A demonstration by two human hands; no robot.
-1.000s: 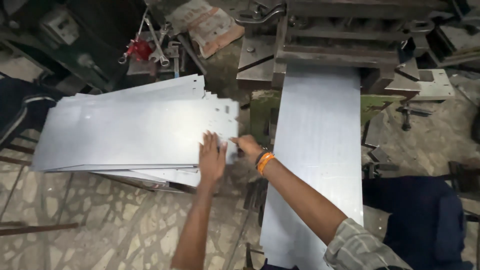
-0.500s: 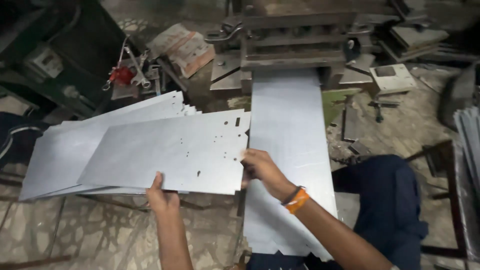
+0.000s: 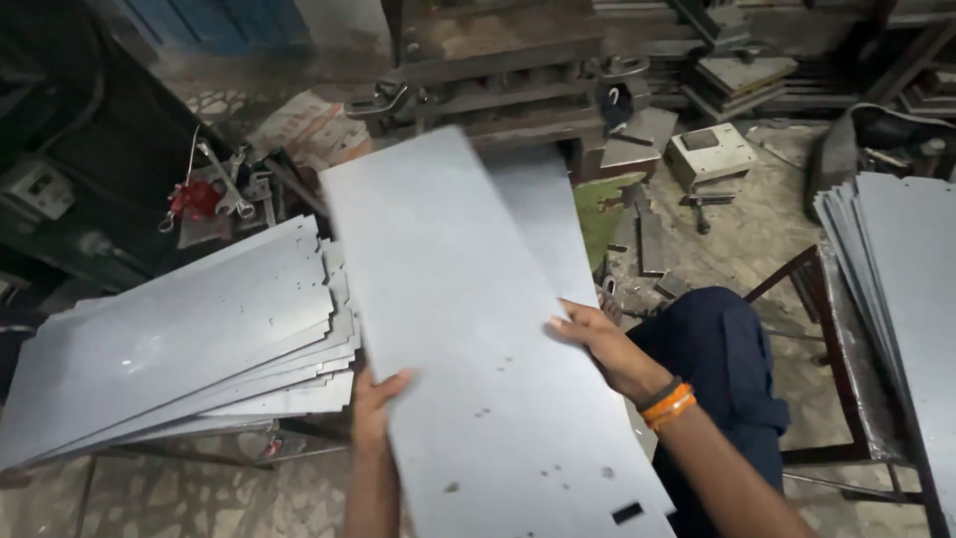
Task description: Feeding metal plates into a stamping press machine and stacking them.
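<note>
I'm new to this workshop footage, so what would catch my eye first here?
The large grey metal sheet fills the centre, tilted and lifted, gripped at its edges by the left hand and the right hand. To its left lies a fanned stack of similar sheets; a dark press machine stands behind.

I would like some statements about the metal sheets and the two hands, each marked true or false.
1. Both hands hold one metal sheet. True: left hand on its left edge, right hand on its right edge.
2. The stack of sheets lies to the person's left. True.
3. The held sheet has no holes. False: small holes and a slot show near its lower end.
4. The right wrist is bare. False: it wears an orange band.
5. More sheets lie at the right. True.
</note>
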